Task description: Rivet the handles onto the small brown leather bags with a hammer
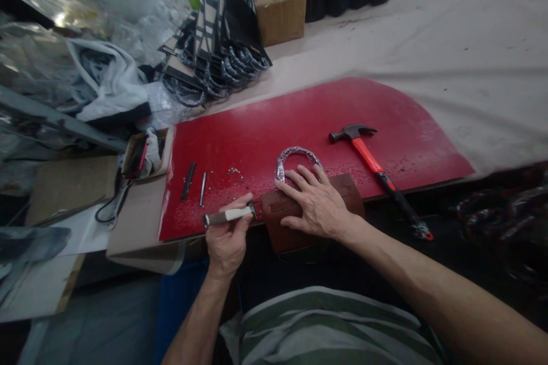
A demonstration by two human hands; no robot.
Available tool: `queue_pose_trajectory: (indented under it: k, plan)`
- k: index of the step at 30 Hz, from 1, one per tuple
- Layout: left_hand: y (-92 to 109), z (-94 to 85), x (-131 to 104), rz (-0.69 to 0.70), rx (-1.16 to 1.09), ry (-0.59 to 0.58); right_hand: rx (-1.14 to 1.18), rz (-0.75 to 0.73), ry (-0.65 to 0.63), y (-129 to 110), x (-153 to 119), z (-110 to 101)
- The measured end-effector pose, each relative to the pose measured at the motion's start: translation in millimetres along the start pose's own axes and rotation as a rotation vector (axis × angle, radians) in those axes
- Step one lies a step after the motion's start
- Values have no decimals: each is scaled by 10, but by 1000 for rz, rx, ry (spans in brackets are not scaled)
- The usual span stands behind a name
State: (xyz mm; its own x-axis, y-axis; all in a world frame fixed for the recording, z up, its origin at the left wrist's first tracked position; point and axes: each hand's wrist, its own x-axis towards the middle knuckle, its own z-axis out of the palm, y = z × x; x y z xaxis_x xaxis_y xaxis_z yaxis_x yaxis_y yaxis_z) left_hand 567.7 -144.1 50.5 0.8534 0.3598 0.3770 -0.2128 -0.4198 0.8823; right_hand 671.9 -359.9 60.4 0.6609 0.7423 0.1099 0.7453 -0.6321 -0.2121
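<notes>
A brown leather bag (280, 234) lies at the front edge of the red board (257, 131). Its curved handle (298, 151), wrapped in clear film, stands up behind it. My right hand (314, 205) rests on the bag with fingers spread, the fingertips near the handle. To the left, my left hand (226, 239) pinches a short brown-and-white strip (231, 215) with metal at its end. The strip's right end is close to the bag's left side; whether they are joined I cannot tell.
A claw hammer (372, 159) lies to the right, its grip overhanging the board. Two thin rods, one dark (188, 181) and one silver (202, 189), lie at left near small scattered bits. Behind are stacked black bag pieces (222, 40) and a cardboard box (280, 8).
</notes>
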Motion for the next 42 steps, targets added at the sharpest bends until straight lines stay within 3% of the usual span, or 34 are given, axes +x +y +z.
queue_pose_trajectory:
  k: [7, 23, 34, 38, 42]
  plan:
    - [-83, 245, -89, 112, -72, -78, 9, 3, 3, 8, -9, 3]
    - [-120, 288, -102, 131, -127, -89, 19, 4, 0, 13, -7, 8]
    - [-134, 266, -50, 221, 9, -132, 30, 2, 7, 11, -11, -2]
    - [-127, 304, -75, 283, 148, -83, 34, 7, -7, 9, -6, -9]
    - [-155, 385, -187, 273, 148, 2, 41, 18, -41, 10, 1, -22]
